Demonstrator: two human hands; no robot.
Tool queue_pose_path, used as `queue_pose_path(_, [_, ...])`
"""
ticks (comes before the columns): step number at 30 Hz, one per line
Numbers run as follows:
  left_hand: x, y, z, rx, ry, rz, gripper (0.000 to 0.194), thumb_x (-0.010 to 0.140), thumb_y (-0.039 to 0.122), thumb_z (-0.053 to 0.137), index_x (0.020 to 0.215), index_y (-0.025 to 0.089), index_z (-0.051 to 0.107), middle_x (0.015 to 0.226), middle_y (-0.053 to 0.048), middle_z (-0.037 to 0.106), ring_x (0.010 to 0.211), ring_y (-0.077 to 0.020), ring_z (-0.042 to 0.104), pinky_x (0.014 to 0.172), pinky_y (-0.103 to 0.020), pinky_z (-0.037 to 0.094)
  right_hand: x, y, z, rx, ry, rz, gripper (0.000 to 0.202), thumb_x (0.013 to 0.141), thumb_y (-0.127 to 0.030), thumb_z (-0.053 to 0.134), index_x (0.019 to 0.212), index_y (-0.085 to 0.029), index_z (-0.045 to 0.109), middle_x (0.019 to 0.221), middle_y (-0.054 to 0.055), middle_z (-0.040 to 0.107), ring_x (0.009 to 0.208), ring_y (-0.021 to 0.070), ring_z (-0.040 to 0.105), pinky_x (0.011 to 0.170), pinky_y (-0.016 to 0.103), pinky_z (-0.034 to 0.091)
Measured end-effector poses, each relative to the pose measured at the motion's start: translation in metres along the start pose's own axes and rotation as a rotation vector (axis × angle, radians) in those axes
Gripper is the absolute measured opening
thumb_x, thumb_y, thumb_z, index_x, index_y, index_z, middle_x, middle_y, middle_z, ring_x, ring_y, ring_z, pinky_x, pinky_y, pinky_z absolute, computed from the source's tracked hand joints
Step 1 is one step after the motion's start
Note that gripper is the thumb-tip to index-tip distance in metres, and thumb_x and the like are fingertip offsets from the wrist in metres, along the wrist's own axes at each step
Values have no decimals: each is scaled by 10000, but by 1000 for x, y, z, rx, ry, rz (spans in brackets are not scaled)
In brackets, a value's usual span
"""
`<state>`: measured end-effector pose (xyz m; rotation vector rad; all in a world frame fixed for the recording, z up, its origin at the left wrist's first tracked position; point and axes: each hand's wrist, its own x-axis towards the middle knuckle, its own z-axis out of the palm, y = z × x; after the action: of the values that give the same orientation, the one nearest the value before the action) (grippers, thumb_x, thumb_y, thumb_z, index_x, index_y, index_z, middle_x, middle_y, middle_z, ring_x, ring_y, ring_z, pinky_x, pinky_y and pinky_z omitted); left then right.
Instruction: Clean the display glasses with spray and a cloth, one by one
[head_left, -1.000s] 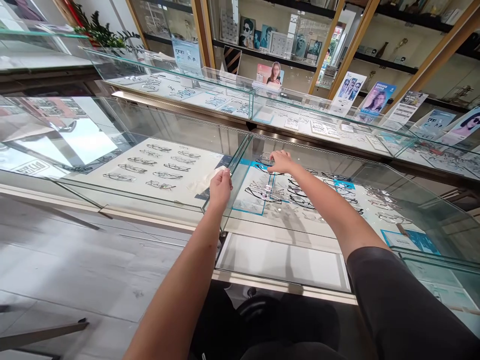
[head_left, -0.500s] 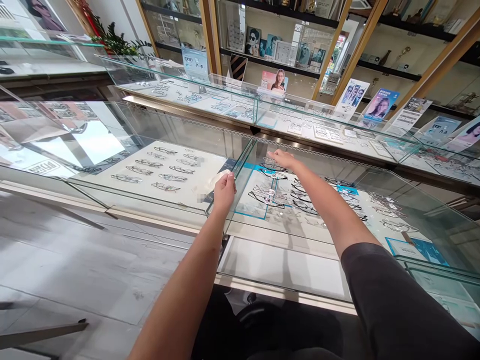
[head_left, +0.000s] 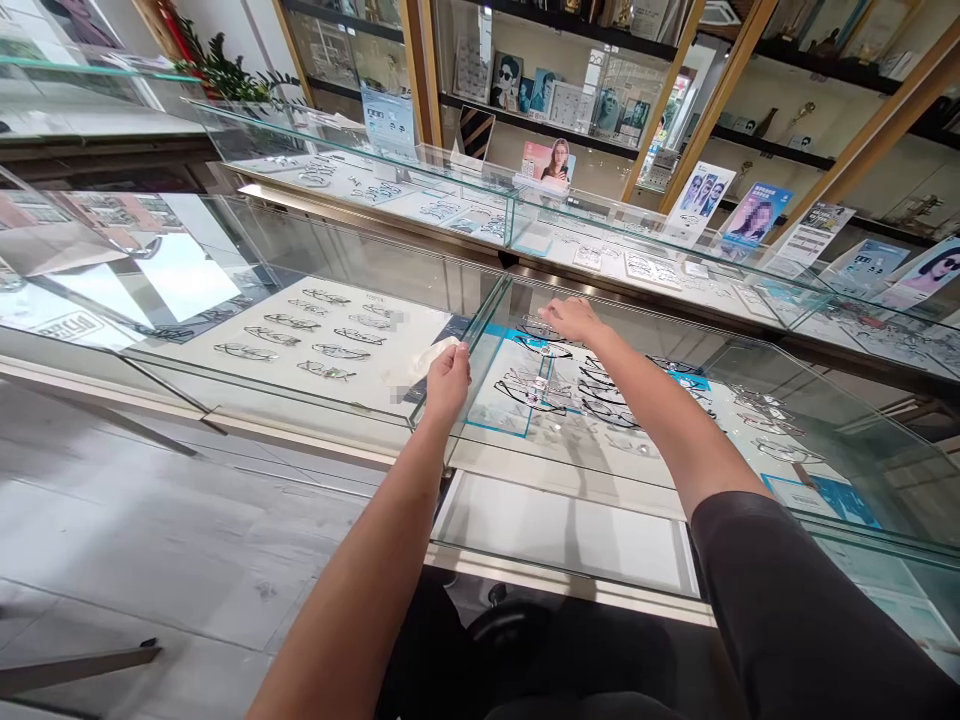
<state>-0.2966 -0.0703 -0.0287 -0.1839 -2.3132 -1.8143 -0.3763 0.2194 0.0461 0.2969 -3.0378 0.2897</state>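
Observation:
My left hand (head_left: 448, 380) is closed on a pale, thin cloth (head_left: 429, 362), which hangs to the left beside the glass divider. Farther back and to the right, my right hand (head_left: 574, 320) reaches over the right display section, palm down. Its bent fingers meet at a pair of eyeglasses (head_left: 537, 328) near the back, and the fingertips are partly hidden. Just in front of that hand lie dark-framed eyeglasses (head_left: 544, 349). Nearer to me are larger black eyeglasses (head_left: 532, 395), and a column of black frames (head_left: 604, 400) lies partly under my right forearm.
The left glass case (head_left: 352, 385) holds rows of eyeglasses. A white drawer (head_left: 562, 530) is pulled out below the right section. Behind stands another glass counter (head_left: 450, 170) with frames and upright advertising cards (head_left: 697, 205). A black stool (head_left: 506, 625) is below me.
The view has shifted slightly, moving the cases a little to the left. My right hand's fingers are bent a bit more at nearly the same spot. My left hand still holds the cloth.

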Motion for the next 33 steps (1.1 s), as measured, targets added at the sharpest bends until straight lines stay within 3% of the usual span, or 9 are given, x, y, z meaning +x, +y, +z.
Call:
queue_pose_path(2, [-5, 4, 0, 20, -40, 29, 435, 1043, 564, 417, 746, 247, 401, 653, 17, 441, 622, -159, 445, 648, -321, 451, -18, -7, -12, -10, 67, -27, 566, 1115, -566, 318, 1301, -153, 657, 1327, 186, 739, 1368, 367, 547, 1213, 532, 294])
queue_pose_path(4, [-12, 11, 1, 117, -126, 168, 344, 1010, 525, 528, 823, 237, 552, 772, -15, 595, 763, -190, 551, 809, -367, 494, -50, -13, -26, -17, 152, -111, 530, 1119, -541, 335, 1317, -168, 655, 1401, 166, 711, 1360, 350, 558, 1223, 517, 299])
queue_pose_path(6, [-19, 21, 1, 288, -242, 379, 253, 977, 486, 617, 984, 242, 681, 1049, -58, 733, 1035, -250, 627, 1024, -444, 464, -96, -16, -43, -25, 204, -227, 506, 1121, -536, 354, 1316, -184, 660, 1375, 146, 726, 1330, 334, 584, 1242, 518, 296])
queue_pose_path(9, [-22, 39, 2, 558, -394, 588, 221, 967, 447, 671, 1066, 270, 759, 1377, -61, 741, 1362, -341, 552, 1156, -538, 369, -186, -7, -67, -60, 216, -281, 487, 1127, -538, 366, 1342, -202, 645, 1350, 136, 727, 1336, 316, 600, 1316, 542, 206])
queue_pose_path(11, [-16, 51, 4, 693, -493, 648, 183, 958, 418, 704, 1037, 279, 793, 1444, -38, 733, 1447, -374, 504, 1157, -567, 351, -250, 8, -78, -74, 215, -215, 456, 1126, -529, 386, 1334, -217, 645, 1339, 127, 732, 1342, 320, 603, 1314, 563, 216])
queue_pose_path(15, [4, 67, 14, 859, -705, 701, 130, 923, 388, 771, 1000, 308, 839, 1459, 9, 733, 1496, -389, 491, 1175, -586, 313, -367, 46, -84, -57, 216, 46, 410, 1122, -507, 398, 1305, -247, 657, 1335, 119, 739, 1301, 345, 622, 1159, 571, 409])
queue_pose_path(20, [20, 70, 26, 971, -814, 679, 125, 936, 384, 747, 938, 326, 858, 1396, 31, 767, 1477, -360, 527, 1143, -535, 325, -467, 77, -65, 13, 257, 269, 409, 1114, -516, 398, 1286, -268, 673, 1318, 113, 739, 1282, 353, 638, 1112, 557, 465])
queue_pose_path(25, [25, 64, 36, 1015, -850, 640, 174, 944, 391, 703, 908, 342, 866, 1358, 42, 786, 1438, -331, 555, 1132, -496, 320, -502, 82, -42, 65, 244, 309, 381, 1114, -499, 415, 1291, -275, 669, 1327, 110, 743, 1302, 360, 624, 1124, 580, 461])
queue_pose_path(33, [41, 58, 49, 1063, -806, 612, 209, 916, 396, 694, 1016, 355, 872, 1306, -1, 812, 1394, -332, 586, 1114, -478, 328, -480, 73, 22, 93, 245, 177, 309, 1096, -468, 497, 1264, -252, 641, 1511, 126, 642, 1473, 355, 510, 1240, 595, 407])
